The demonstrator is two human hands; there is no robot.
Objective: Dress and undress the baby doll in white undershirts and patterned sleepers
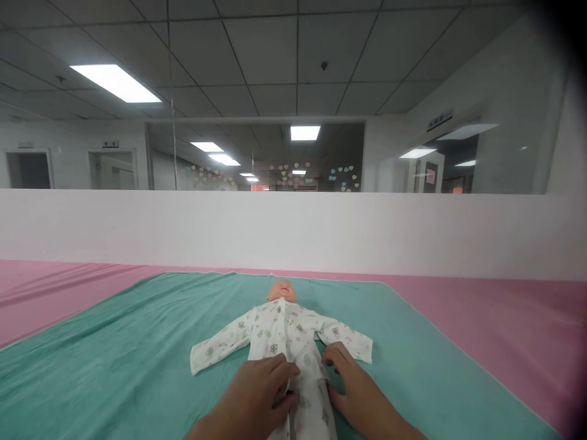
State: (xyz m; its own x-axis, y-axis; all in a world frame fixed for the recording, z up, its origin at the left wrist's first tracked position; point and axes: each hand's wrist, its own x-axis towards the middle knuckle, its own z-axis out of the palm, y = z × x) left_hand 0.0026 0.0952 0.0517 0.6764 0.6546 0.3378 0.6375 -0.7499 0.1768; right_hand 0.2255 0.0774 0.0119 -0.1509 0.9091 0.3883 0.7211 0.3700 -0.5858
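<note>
A baby doll (281, 291) lies on its back, head at the far end. It wears a white baby top (270, 333) with small printed figures, its long sleeves spread out to both sides. Matching white trousers (312, 412) show below the hem. My left hand (261, 391) rests over the left front of the top, fingers curled onto the cloth near the hem. It hides that side of the waist. Along the right edge of the top is my right hand (355, 388), its fingers bent and the thumb apart, near the hem.
Beneath the doll spreads a green cloth (151, 342) with some wrinkles, over a pink sheet (499, 330). A low white wall (293, 229) with glass panes above it stands behind. Doorways and ceiling lights show beyond.
</note>
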